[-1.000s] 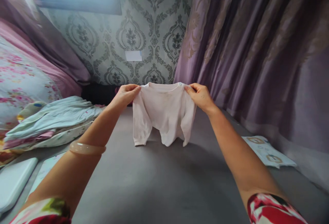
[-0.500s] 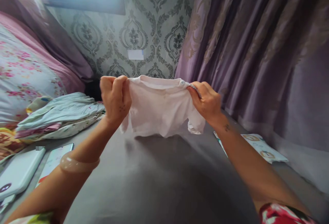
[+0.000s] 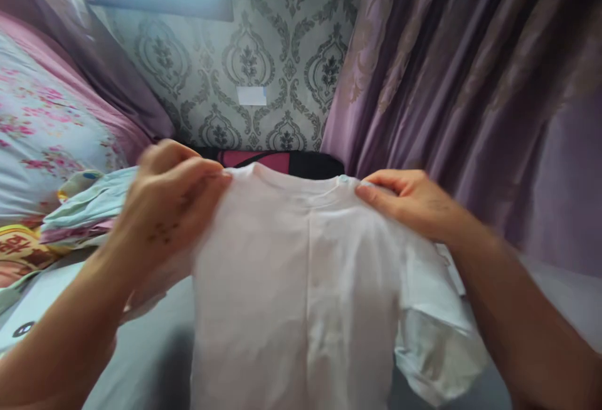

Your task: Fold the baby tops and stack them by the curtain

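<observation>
A small white long-sleeved baby shirt [image 3: 291, 272] hangs spread between my hands, its neckline uppermost. My left hand [image 3: 176, 194] pinches the shoulder at the left of the collar. At the other shoulder, beside a small pale button [image 3: 345, 179], my right hand [image 3: 404, 200] grips the fabric between thumb and fingers. One sleeve [image 3: 437, 347] dangles below my right hand; the other is partly covered by my left wrist. The shirt's lower end runs out of the bottom of the view. Both hands are slightly blurred.
On the left lie folded clothes [image 3: 89, 203], a white device [image 3: 42, 300] and a floral-printed bundle [image 3: 51, 121]. A black and pink item [image 3: 263, 159] rests against the patterned wall [image 3: 286, 71]. Purple curtains [image 3: 446, 84] hang at the right. Grey sheet [image 3: 136, 360] lies underneath.
The shirt has come closer to me and dropped open to greater length, so it fills more of the view. Both hands have moved nearer and slightly apart, still holding the shoulders.
</observation>
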Demonstrator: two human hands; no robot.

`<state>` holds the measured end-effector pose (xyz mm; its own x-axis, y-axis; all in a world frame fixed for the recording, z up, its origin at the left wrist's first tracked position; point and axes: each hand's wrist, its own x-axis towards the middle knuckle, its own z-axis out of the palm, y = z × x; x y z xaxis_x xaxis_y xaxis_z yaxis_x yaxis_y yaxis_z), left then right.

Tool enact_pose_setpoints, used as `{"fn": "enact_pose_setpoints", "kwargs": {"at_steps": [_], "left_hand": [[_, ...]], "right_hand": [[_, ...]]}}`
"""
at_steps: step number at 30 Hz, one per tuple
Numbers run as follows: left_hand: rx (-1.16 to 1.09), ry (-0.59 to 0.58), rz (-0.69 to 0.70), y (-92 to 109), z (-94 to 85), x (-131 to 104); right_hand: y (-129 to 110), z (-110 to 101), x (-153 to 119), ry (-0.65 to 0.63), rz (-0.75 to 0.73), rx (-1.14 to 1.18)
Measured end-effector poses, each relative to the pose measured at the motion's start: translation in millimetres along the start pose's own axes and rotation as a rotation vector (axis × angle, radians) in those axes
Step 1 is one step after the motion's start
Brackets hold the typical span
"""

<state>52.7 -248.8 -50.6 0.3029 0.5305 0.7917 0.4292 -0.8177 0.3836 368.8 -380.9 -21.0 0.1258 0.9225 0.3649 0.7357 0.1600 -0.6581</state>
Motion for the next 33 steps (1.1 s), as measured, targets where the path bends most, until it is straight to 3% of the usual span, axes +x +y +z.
{"fn": "enact_pose_setpoints", "kwargs": {"at_steps": [3, 5, 7, 9, 11, 14, 19, 33], "left_hand": [[0.037, -0.335, -0.021, -40, 49.7, -3], [0.023, -0.560, -0.147, -74, 88.9, -20], [0.016, -0.728, -0.286, -104, 125.6, -42], [0.021, -0.817, -0.340, -125, 155.1, -65], [0.081, -0.825, -0.296, -138, 175.1, -81], [0.190, -0.789, -0.166, -149, 189.4, -94], [0.304, -0.754, -0.056, -161, 196.4, -97], [0.487, -0.767, 0.076, -213, 229.0, -58]], "right_hand": [[54, 36, 17, -0.214, 0.086, -0.032], [95, 69, 22, -0.334, 0.174, -0.110], [132, 102, 21, -0.368, 0.222, -0.190], [159, 129, 17, -0.355, 0.218, -0.303], [175, 146, 11, -0.367, 0.211, -0.417], [182, 158, 5, -0.402, 0.189, -0.578], [187, 164, 10, -0.418, 0.155, -0.695], [224, 184, 77, -0.400, 0.127, -0.761]]}}
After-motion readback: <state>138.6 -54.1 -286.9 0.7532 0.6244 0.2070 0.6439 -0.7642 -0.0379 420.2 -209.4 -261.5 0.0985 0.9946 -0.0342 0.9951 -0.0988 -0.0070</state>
